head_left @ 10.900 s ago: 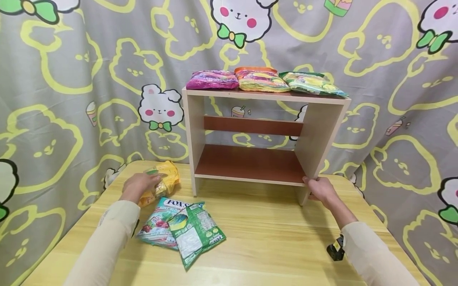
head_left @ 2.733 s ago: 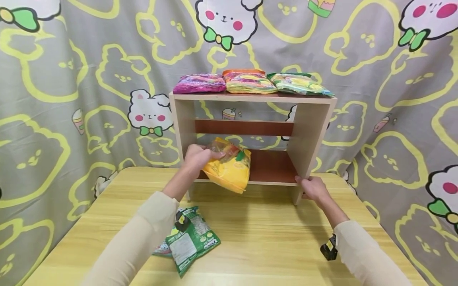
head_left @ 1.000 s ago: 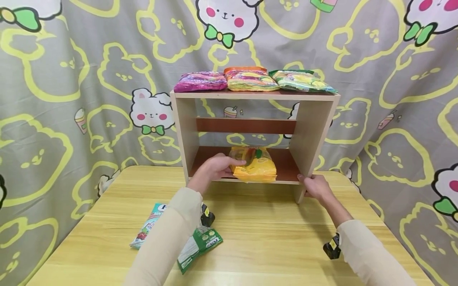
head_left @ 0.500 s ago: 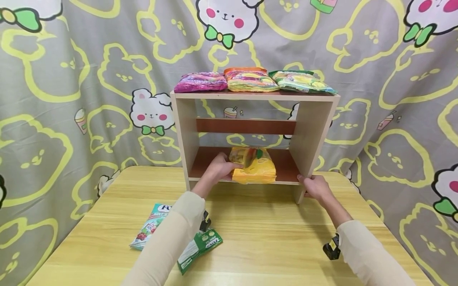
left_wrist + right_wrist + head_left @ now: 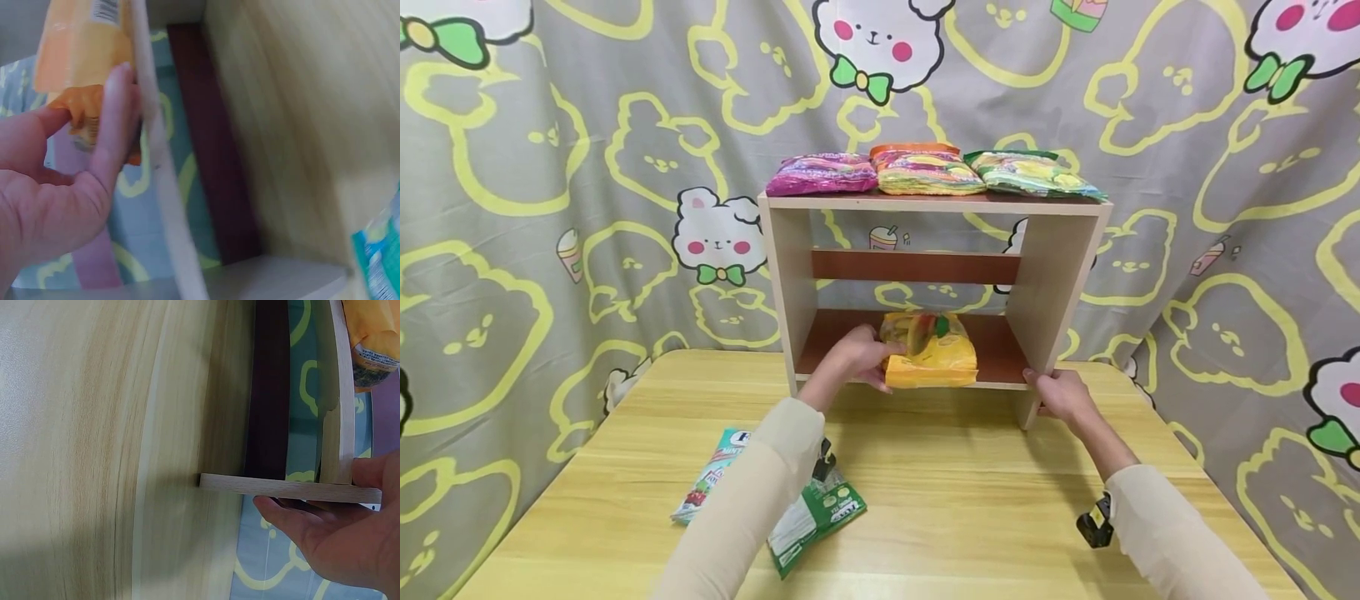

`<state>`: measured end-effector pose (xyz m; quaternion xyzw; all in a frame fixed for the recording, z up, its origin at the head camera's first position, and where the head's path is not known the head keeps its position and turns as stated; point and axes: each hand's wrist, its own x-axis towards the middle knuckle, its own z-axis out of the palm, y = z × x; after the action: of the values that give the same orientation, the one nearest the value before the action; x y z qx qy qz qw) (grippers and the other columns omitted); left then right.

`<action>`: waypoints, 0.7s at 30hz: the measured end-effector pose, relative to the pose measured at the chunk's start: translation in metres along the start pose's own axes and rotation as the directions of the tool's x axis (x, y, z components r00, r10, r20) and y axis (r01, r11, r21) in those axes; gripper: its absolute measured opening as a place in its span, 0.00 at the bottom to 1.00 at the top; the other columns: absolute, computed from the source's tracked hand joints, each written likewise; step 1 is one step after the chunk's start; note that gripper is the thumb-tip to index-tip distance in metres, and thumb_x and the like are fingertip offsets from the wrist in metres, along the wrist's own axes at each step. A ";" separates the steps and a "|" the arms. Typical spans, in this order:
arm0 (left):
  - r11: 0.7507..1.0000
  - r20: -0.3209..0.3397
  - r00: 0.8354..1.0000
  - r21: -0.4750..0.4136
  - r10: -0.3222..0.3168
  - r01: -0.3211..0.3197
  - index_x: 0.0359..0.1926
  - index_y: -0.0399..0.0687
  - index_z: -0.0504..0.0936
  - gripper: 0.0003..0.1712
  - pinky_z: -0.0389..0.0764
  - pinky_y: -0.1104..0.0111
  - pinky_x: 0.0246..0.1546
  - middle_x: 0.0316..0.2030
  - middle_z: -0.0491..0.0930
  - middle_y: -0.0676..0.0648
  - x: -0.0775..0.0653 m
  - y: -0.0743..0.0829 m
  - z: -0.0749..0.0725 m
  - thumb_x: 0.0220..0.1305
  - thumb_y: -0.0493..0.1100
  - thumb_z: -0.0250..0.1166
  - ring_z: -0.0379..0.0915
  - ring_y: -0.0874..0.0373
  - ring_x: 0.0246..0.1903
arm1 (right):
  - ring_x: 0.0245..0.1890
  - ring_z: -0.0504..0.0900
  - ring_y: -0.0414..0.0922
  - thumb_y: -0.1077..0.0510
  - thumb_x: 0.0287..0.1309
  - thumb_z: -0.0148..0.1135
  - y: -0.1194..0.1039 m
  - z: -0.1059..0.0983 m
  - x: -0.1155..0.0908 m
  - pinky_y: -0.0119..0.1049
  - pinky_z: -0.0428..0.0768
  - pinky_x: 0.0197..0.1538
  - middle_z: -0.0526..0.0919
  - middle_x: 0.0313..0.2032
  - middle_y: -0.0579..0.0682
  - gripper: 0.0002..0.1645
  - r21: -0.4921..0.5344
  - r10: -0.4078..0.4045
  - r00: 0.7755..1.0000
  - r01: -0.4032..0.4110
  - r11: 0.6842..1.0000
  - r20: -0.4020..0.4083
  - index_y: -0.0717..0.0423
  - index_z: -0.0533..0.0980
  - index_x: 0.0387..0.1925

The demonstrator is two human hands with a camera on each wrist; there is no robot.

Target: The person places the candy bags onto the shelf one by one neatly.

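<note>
A yellow candy bag (image 5: 938, 358) with a mango picture lies on the lower board (image 5: 996, 350) of a small two-tier shelf, its front end reaching the board's front edge. My left hand (image 5: 859, 352) pinches the bag's left end; the left wrist view shows the thumb against the crinkled orange film (image 5: 84, 103) with fingers on the other side. My right hand (image 5: 1063, 393) grips the shelf's right side panel (image 5: 1060, 283) low down. In the right wrist view the thumb and fingers are on opposite faces of that panel (image 5: 281, 486).
Purple (image 5: 822, 173), orange-yellow (image 5: 928, 171) and green (image 5: 1037, 173) candy bags lie in a row on the top board. On the wooden table (image 5: 970, 492), a teal bag (image 5: 711, 479) and a green bag (image 5: 820, 517) lie front left, partly behind my left sleeve.
Earlier my left hand lifted the yellow candy bag from the table's left and carried it onto the lower board. Over the last second it shifts only slightly. My right hand stays on the panel.
</note>
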<state>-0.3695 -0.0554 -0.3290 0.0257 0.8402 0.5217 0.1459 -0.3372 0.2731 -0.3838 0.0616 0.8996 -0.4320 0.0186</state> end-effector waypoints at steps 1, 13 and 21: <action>0.998 -0.008 1.000 0.060 0.002 -0.001 0.51 0.30 0.73 0.25 0.89 0.58 0.34 0.34 0.83 0.36 -0.001 0.003 -0.002 0.70 0.50 0.66 0.85 0.50 0.23 | 0.55 0.82 0.62 0.42 0.75 0.46 0.000 0.000 0.000 0.41 0.87 0.47 0.71 0.63 0.75 0.40 0.002 0.000 1.000 0.000 1.000 0.000 0.76 0.69 0.64; 0.740 -0.174 0.922 0.654 0.346 -0.154 0.55 0.40 0.76 0.21 0.80 0.62 0.30 0.35 0.80 0.43 -0.026 0.040 0.025 0.74 0.51 0.59 0.77 0.51 0.30 | 0.56 0.81 0.63 0.43 0.75 0.45 0.002 0.001 0.000 0.43 0.87 0.49 0.69 0.64 0.76 0.39 0.019 -0.013 1.000 0.013 1.000 0.005 0.76 0.68 0.64; 0.494 -0.006 0.945 0.854 0.327 -0.166 0.80 0.51 0.51 0.45 0.58 0.45 0.75 0.74 0.60 0.31 -0.055 0.038 0.083 0.73 0.65 0.54 0.58 0.34 0.73 | 0.58 0.79 0.64 0.43 0.75 0.45 0.001 0.002 0.000 0.45 0.87 0.52 0.69 0.64 0.75 0.40 0.039 -0.006 1.000 0.006 0.999 0.007 0.78 0.67 0.65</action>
<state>-0.2987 0.0237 -0.3178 0.1691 0.9828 0.0667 -0.0322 -0.3374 0.2720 -0.3858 0.0577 0.8911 -0.4496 0.0191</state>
